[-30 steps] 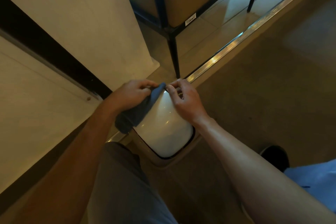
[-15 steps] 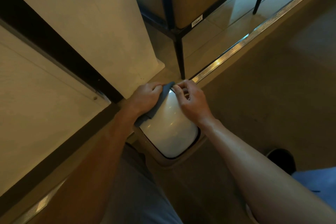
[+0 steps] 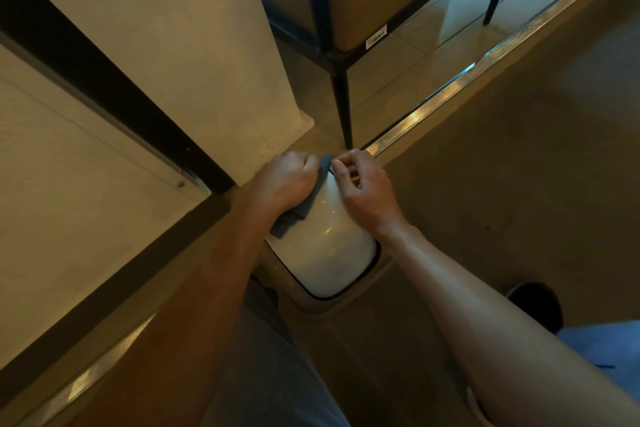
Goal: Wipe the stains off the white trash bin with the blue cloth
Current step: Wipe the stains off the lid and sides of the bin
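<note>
The left hand [image 3: 289, 180] curls closed around the crumpled blue-grey cloth [image 3: 298, 208], pressing it under the fingers onto the glossy white rounded plastic trash bin [image 3: 329, 253], while the right hand [image 3: 363, 191] pinches the cloth's far corner, probably to keep it spread for wiping.

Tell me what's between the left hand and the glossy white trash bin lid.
In the head view, the folded blue cloth lies between the left hand and the white trash bin, pressed against the lid's left edge.
</note>
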